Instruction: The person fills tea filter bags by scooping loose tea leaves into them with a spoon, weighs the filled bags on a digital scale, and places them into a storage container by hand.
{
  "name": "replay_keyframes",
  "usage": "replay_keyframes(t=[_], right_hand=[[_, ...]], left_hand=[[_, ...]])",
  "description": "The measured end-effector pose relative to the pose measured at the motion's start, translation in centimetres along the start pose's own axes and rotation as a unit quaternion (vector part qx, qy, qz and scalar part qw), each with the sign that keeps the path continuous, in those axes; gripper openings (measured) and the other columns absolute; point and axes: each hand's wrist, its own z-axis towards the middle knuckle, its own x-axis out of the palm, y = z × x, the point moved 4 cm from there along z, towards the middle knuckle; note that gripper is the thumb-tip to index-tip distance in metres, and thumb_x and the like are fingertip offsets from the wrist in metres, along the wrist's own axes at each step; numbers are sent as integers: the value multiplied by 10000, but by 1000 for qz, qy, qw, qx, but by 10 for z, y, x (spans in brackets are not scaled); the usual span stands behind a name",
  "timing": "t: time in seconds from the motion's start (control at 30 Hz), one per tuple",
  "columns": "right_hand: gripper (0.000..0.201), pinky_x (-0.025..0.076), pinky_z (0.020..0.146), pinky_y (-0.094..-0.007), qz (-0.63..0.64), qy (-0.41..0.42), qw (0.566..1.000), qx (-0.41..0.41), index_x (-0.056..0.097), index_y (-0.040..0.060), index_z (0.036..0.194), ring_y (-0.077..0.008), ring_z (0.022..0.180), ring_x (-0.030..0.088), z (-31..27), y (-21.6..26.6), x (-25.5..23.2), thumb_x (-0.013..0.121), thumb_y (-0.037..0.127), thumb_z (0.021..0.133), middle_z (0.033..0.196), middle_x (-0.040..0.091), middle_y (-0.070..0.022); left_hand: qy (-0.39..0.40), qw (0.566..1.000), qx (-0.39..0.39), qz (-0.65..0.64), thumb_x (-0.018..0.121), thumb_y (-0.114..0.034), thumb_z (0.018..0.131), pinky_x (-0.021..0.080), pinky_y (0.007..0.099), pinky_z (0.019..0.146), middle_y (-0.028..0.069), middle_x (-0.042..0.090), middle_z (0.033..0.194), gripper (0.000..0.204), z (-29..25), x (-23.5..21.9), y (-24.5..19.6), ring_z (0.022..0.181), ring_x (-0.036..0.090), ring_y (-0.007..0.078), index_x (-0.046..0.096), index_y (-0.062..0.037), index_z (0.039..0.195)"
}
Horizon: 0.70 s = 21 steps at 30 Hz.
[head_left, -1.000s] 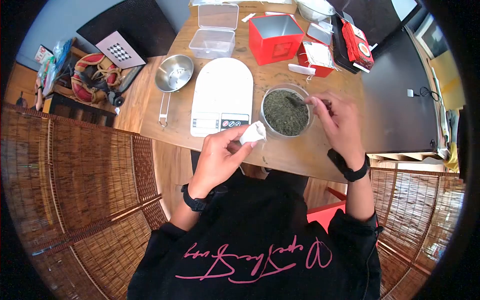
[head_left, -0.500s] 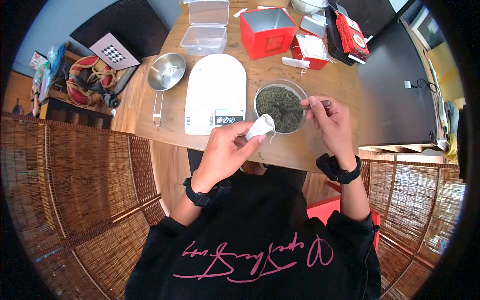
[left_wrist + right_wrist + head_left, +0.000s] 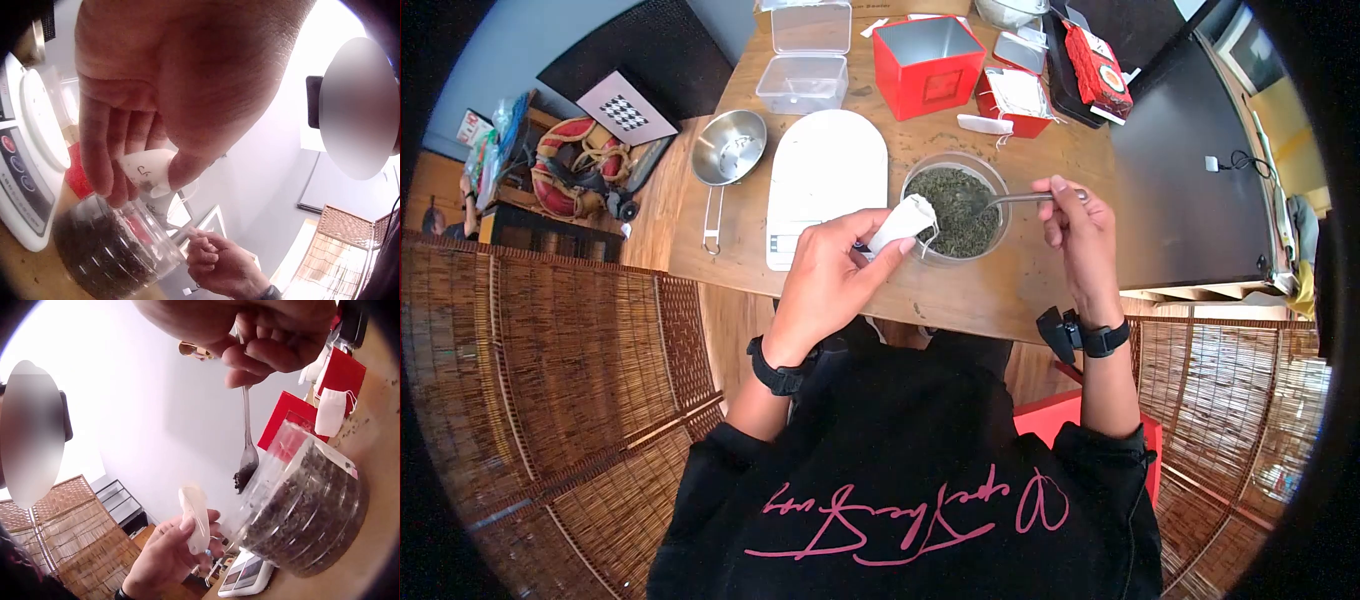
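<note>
The left hand (image 3: 828, 273) pinches a small white drawstring bag (image 3: 897, 226) between thumb and fingers, its mouth up, beside the near left rim of a clear round jar (image 3: 1003, 235) of dark dried leaves. Some dark bits show in the bag (image 3: 147, 170) in the left wrist view. In the right hand (image 3: 1084, 240) is the handle of a metal spoon (image 3: 1022, 198), its bowl over the jar. The right wrist view shows dark leaves on the spoon (image 3: 249, 457), above the jar's mouth.
Left of the jar lies a white kitchen scale (image 3: 825, 165), then a metal pan (image 3: 729, 148). Behind stand a clear plastic box (image 3: 802, 85), an open red tin (image 3: 927, 78) and a smaller red box (image 3: 1027, 124) holding white bags. Loose leaf bits dot the table.
The spoon has risen out of the leaves and swung toward level, its handle pointing right. The left hand and bag have shifted left and slightly up.
</note>
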Motion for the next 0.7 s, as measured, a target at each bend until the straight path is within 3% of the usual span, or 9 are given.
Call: replay_keyframes(t=[0.07,0.17,0.7], right_hand=[[313,327,514,-196,10,-15,1000,1,752,14,1071,-29,548,453,0,12,-4,580,276,1073,743,645,28],[305,318,509,-196,30,-15,999,-14,743,17,1078,-26,550,452,2,30,-9,585,278,1070,739,632,33],[296,324,513,-194,-21,13,995,-94,756,25,1046,-28,552,459,3,66,-6,599,274,1069,725,634,31]], left_hand=[[5,999,15,37,771,-159,920,525,296,594,151,746,839,289,6,-1,-8,625,670,153,732,30,1135],[3,997,50,66,779,-166,923,523,255,588,92,739,814,300,14,0,-18,650,669,98,740,2,1169],[2,988,124,88,791,-180,902,481,287,543,157,753,919,335,35,10,-35,568,594,158,733,15,1169]])
